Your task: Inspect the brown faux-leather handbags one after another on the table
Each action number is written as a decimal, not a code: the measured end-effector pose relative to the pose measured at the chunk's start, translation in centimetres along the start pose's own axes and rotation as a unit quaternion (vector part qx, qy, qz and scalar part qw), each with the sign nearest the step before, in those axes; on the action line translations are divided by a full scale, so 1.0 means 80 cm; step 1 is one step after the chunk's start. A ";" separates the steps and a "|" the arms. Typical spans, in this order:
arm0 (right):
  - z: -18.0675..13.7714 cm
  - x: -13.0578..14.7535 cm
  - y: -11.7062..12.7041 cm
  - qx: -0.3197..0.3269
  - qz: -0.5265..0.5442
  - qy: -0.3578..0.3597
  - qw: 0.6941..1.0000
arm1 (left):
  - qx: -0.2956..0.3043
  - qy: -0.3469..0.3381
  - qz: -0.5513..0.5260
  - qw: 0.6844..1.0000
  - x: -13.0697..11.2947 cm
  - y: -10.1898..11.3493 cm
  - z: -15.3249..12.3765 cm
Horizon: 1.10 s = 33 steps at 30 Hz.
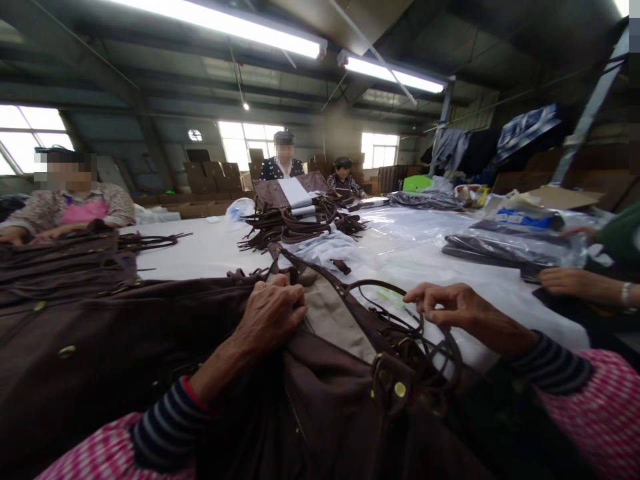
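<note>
A dark brown handbag (325,400) lies open in front of me, its beige lining (333,313) showing. My left hand (270,317) is closed on the bag's upper edge beside the lining. My right hand (453,308) hovers over the bag's brown strap (400,313), fingers curled in a pinch on something small and thin that I cannot make out. Brass studs (399,389) sit on the strap tab below it.
A stack of brown bags (65,267) fills the left. A pile of straps and bags (300,217) lies mid-table on the white table (210,250). Plastic-wrapped goods (510,247) lie at the right, by a co-worker's hand (565,281). Other people sit at the left and far end.
</note>
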State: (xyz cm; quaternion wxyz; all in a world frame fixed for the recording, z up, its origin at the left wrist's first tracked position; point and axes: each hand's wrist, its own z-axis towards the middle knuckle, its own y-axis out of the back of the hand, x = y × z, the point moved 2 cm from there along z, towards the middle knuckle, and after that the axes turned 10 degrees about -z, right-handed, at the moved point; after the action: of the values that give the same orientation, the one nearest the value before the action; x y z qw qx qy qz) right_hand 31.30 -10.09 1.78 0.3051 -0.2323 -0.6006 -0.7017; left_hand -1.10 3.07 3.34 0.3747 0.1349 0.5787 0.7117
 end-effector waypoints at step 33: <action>-0.016 0.037 0.011 0.179 0.305 0.035 0.935 | -0.019 -0.021 0.021 0.999 0.001 -0.009 -0.003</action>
State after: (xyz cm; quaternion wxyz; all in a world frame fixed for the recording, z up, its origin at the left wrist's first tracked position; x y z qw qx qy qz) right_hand 29.88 -11.85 4.19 0.5623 -0.3209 -0.6053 -0.4632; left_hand -1.03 3.00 2.62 0.3741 0.1546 0.5545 0.7271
